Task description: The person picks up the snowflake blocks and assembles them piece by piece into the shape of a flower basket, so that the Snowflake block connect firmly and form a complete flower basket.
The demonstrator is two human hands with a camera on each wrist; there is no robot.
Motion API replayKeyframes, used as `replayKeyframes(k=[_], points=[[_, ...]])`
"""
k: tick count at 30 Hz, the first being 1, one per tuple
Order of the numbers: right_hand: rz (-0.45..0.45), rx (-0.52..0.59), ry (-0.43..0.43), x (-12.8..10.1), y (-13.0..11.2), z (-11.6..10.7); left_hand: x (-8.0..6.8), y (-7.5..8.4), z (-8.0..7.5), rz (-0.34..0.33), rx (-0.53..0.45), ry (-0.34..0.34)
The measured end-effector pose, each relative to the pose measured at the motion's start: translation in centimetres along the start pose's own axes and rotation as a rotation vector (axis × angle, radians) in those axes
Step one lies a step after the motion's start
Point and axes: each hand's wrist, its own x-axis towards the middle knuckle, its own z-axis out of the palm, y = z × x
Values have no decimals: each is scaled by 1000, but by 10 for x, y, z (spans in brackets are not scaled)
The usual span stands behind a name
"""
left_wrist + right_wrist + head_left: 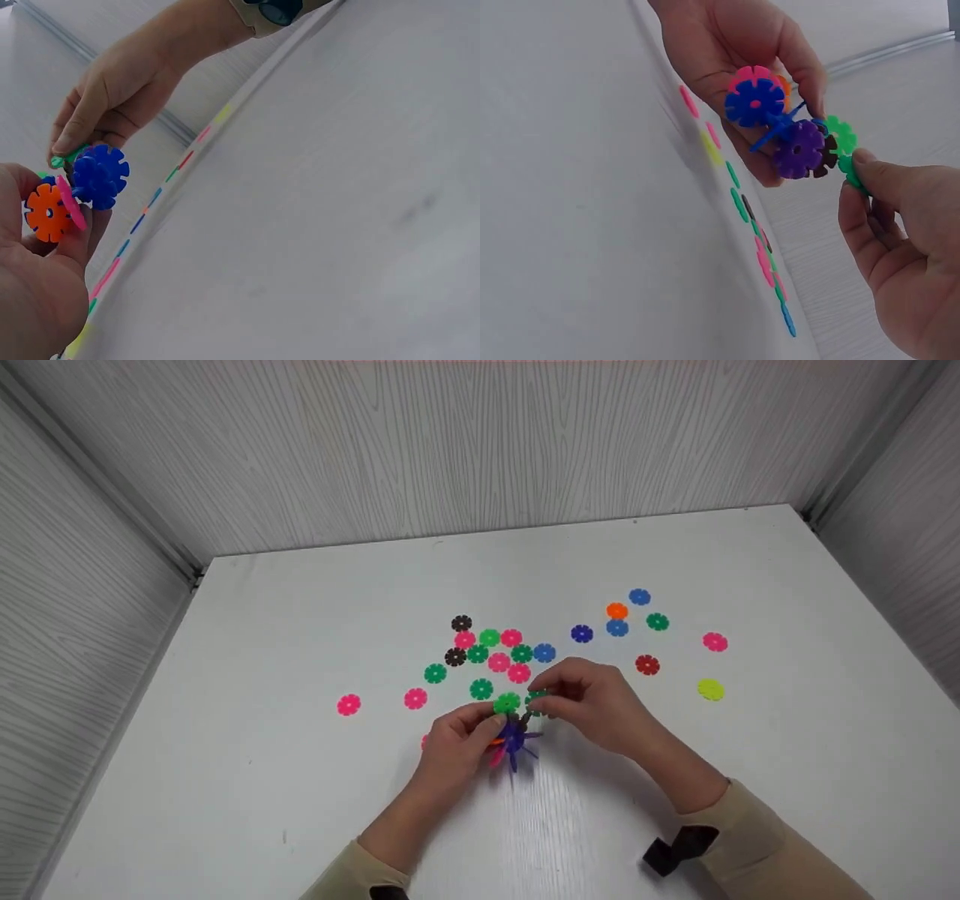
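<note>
My left hand (469, 735) grips a cluster of interlocked snowflake discs (512, 737) just above the white table (300, 660): blue (754, 102), purple (799, 148), pink, orange (48, 212) and light green (507, 703) pieces. My right hand (581, 697) pinches a dark green disc (535, 702) and holds it against the cluster's right side, next to the light green piece (843, 133). In the left wrist view the blue disc (99, 175) faces the camera.
Several loose discs lie on the table behind the hands: a packed group (495, 652) of green, pink, black and blue ones, a scattered group (630, 619) at the right, a yellow one (710, 689), two pink ones (348, 704) at the left. Grey walls enclose three sides.
</note>
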Motion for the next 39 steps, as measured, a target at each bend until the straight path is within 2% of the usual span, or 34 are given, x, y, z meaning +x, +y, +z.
replayKeyframes(k=[8,13,19,23,31,39], points=[[-43,51,44,0,3,9,-2,-2,1,46,-31,-86],[-37,58,34,1,4,11,-2,-2,0,62,-16,-87],[-4,103,13,1,3,9,-1,-3,-1,58,-72,-96],[-33,117,-11,1,4,7,-1,-2,-1,42,-81,-94],[-127,130,-41,0,4,5,-3,1,-2,17,-21,-65],[-173,76,-55,-1,1,5,-3,1,-2,24,-23,-62]])
